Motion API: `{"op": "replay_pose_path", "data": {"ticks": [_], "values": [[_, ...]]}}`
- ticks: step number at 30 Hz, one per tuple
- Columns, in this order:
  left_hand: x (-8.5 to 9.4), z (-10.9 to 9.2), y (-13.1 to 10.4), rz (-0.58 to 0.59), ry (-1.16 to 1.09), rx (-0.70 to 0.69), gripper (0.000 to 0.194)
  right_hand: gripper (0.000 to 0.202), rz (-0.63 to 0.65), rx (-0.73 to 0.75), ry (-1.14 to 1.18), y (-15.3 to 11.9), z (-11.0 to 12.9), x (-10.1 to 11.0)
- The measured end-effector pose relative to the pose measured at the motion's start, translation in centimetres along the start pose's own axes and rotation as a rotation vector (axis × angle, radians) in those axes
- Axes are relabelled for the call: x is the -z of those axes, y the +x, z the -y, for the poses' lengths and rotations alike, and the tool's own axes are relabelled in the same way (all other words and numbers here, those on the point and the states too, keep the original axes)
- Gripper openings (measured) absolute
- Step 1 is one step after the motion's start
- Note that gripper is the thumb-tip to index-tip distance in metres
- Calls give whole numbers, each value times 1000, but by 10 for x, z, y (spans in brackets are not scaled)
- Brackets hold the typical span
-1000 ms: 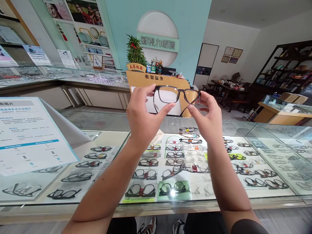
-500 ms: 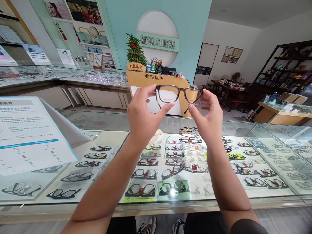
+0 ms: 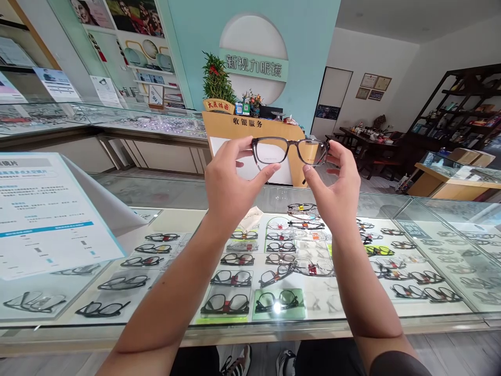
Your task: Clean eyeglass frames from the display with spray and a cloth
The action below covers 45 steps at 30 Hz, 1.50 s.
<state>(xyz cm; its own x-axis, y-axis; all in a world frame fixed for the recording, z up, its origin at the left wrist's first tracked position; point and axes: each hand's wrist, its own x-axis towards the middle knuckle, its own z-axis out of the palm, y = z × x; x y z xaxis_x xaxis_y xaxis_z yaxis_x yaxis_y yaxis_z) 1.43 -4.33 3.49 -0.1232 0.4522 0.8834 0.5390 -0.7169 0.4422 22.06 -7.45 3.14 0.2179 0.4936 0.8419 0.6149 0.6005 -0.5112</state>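
A pair of dark-framed eyeglasses (image 3: 291, 143) is held up above the glass counter, lenses facing me. My left hand (image 3: 235, 175) grips the left end of the frame between thumb and fingers. At the opposite end, my right hand (image 3: 336, 175) pinches the frame near its hinge, with the thumb below the lens. The temples point away from me and are partly hidden behind the lenses and hands. Faint printing shows on the clear lenses. Beneath my forearms, several rows of eyeglasses (image 3: 237, 259) lie inside the display counter (image 3: 282, 328).
A white and blue printed sign (image 3: 47, 214) stands on the counter at left. Beyond the counter is a wooden cashier desk (image 3: 215, 126) with a potted plant (image 3: 217, 81). Another display case (image 3: 152, 128) runs along the left, and dark shelves (image 3: 462, 104) stand at right.
The eyeglasses and my right hand have shifted very slightly to the right, and the frame's tilt has changed a little. Both hands keep their grip.
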Motion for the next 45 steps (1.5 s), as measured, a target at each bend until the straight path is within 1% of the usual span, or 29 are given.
{"op": "replay_pose_path", "data": {"ticks": [6,13,19,27,35,40,42,45], "values": [[0,-4,-2,-68,20,-58,58,52,-12,32,-28,0,-4,-3],[-1,-1,-3,-74,41,-72,59,51,-9,21,-31,0,-5,-4],[-2,2,-2,-103,44,-112,62,51,-1,12,-41,0,-6,-6],[-3,9,1,-55,-12,-106,62,58,-28,39,-25,-1,-5,-5],[-2,8,3,-32,-71,-60,60,59,-25,54,-29,-1,-6,-4],[-2,16,8,73,-203,92,55,59,-37,116,-42,-2,-6,-3],[-2,20,10,91,-233,120,54,59,-37,132,-48,-3,-4,-3],[-1,22,11,92,-247,127,54,59,-52,137,-55,-4,-3,-5]]}}
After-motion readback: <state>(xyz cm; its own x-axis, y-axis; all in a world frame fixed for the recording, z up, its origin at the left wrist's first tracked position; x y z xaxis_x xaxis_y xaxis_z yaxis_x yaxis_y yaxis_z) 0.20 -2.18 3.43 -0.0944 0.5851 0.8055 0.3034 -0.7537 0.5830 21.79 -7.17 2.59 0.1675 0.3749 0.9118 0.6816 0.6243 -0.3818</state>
